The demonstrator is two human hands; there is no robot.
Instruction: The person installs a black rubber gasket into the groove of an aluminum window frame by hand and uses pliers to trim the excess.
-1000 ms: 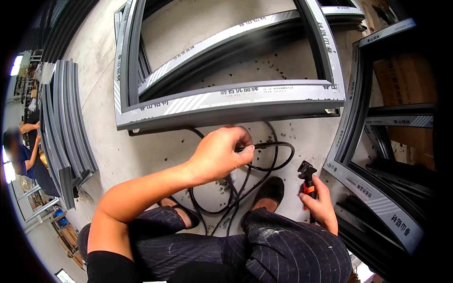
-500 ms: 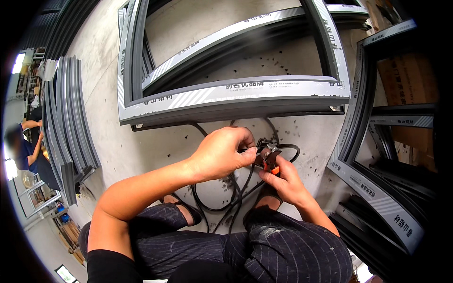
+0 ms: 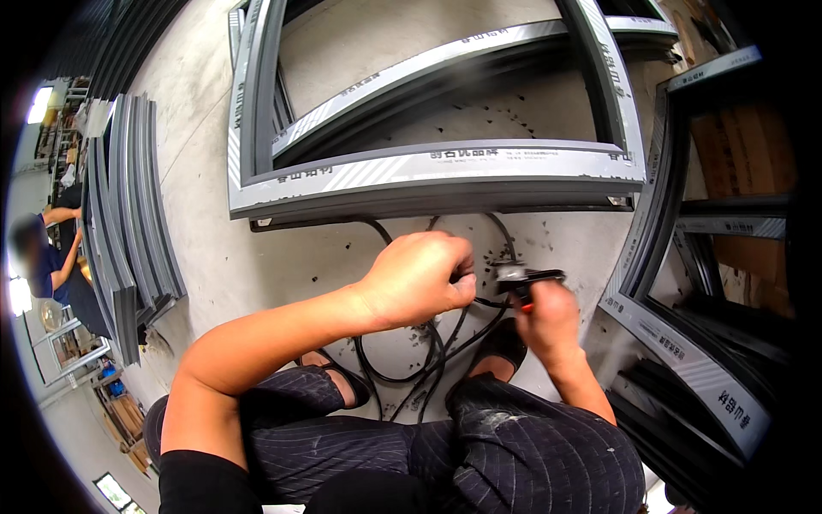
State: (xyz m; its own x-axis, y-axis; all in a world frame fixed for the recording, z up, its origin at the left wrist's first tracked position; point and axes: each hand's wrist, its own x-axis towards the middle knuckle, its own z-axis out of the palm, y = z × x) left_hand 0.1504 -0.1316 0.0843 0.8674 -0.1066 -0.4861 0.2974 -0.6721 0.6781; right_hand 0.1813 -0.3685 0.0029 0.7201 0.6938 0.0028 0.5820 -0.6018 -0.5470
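Note:
My right hand (image 3: 550,319) is wrapped round a hand cutter (image 3: 514,274) with a metal head and black and orange-red handles; motion smears both. To its left, my left hand (image 3: 424,278) is closed, thumb pressed to the fingers, and whatever it pinches is hidden. The cutter's head is apart from that hand. Beneath both hands a long black flexible strip (image 3: 402,379) lies in loops on the floor between my feet. Just beyond them stands a dark metal window frame (image 3: 368,182) with light protective film on its face.
Another filmed frame (image 3: 676,351) leans on the right, with brown cardboard (image 3: 741,154) behind it. Dark profiles (image 3: 128,214) are stacked on the left, where another person (image 3: 53,257) works. Small black scraps (image 3: 314,278) dot the concrete floor (image 3: 201,163).
My right hand has moved right with the cutter, away from my left hand, and the cutter has turned. My left hand stays closed in nearly the same place. The view has shifted slightly.

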